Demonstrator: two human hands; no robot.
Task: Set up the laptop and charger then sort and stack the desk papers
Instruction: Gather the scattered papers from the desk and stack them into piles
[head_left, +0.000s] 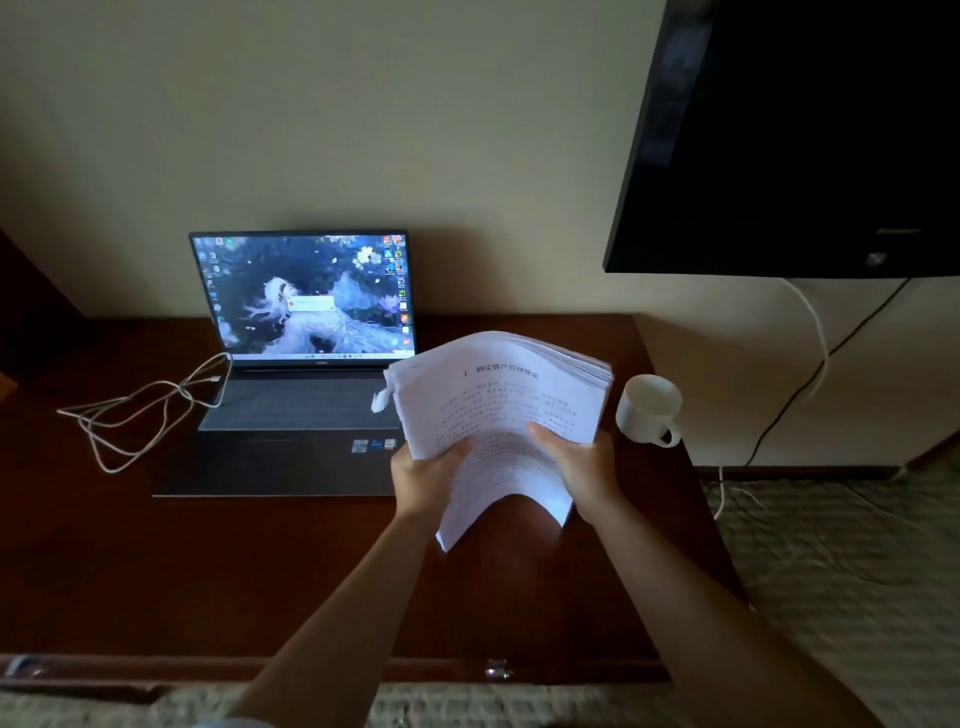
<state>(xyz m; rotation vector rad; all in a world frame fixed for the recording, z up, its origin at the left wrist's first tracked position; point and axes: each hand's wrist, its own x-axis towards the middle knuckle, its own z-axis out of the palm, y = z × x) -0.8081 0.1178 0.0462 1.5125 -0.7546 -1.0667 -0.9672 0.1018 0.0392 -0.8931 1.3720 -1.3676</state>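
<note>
Dark reddish wood makes up the desk (208, 561), which stands against a pale wall in dim light. Above its right half, both hands grip a thick stack of printed papers (498, 415) and hold it up off the wood. The left hand (423, 480) clamps the stack's lower left edge, thumb on the top sheet and fingers hidden beneath. The right hand (582, 465) clamps the lower right part in the same way, thumb pressed on the printed page. The two hands are apart, with the stack's near edge sagging and curling down between them; its far edge bows up and the sheets fan slightly at the right corner.

Just left of the stack, and partly hidden by it, an open laptop (291, 405) sits on the desk with its screen lit. A white charger cable (140, 410) reaches the laptop's left side and lies in loose loops on the wood to the left. Right of the stack, near the desk's right edge, stands a white mug (647, 410) with its handle toward the viewer. A black wall-mounted television (789, 135) fills the upper right, with a white and a black cord hanging below it.
</note>
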